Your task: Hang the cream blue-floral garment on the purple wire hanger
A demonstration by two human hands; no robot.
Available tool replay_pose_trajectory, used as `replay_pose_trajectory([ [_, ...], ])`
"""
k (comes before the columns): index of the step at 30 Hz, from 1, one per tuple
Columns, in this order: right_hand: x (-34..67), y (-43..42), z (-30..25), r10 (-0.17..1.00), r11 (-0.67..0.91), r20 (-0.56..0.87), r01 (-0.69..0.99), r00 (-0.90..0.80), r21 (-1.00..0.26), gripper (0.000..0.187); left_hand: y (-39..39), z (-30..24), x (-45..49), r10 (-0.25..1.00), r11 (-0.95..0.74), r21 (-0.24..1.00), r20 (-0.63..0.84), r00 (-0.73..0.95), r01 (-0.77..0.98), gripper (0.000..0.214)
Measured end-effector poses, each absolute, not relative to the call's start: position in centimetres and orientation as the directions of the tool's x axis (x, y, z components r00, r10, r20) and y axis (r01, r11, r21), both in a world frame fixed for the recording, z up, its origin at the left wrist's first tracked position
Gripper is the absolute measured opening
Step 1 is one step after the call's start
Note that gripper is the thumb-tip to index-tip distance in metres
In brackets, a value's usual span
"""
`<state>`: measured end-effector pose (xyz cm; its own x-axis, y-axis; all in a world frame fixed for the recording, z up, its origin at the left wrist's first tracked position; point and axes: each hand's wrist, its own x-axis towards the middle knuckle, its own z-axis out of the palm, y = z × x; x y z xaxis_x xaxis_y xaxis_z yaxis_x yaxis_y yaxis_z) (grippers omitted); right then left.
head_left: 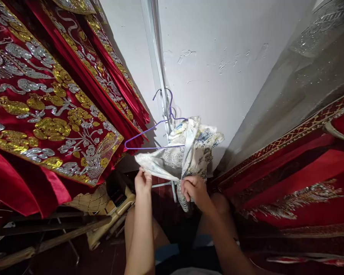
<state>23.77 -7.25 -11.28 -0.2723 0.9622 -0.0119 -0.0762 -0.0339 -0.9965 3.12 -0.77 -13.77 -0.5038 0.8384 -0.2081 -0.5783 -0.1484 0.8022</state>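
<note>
A pale patterned cloth [186, 152] with blue and cream print is draped over a purple wire hanger [149, 131] that hangs against the white wall. My left hand [142, 182] pinches the cloth's lower left edge. My right hand [193, 191] is closed around the bunched lower part of the same cloth. Both hands sit just below the hanger, close together.
Red garments with gold and silver embroidery [46, 110] hang on the left. More red embroidered fabric under clear plastic [298, 164] fills the right. A white wall [218, 57] is ahead. Wooden pieces and clutter [103, 214] lie low on the left. My knees show below.
</note>
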Motion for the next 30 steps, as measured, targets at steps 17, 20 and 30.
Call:
replay_pose_trajectory([
  [17,27.2,-7.0,-12.5,0.868,-0.119,0.042,-0.289,-0.495,-0.95,0.036,-7.6,-9.3,13.7,0.965,-0.259,0.963,0.261,0.007,-0.078,0.023],
  [20,25.8,-7.5,-12.0,0.814,-0.117,0.007,-0.176,-0.581,-0.978,0.029,-7.3,-9.8,11.9,0.925,-0.375,0.926,0.377,-0.052,0.031,0.016],
  [30,27.3,-3.5,-7.6,0.946,0.298,0.273,0.144,-0.173,-0.944,0.011,-10.2,-12.7,4.1,0.866,-0.07,0.94,-0.108,0.488,0.333,0.042],
])
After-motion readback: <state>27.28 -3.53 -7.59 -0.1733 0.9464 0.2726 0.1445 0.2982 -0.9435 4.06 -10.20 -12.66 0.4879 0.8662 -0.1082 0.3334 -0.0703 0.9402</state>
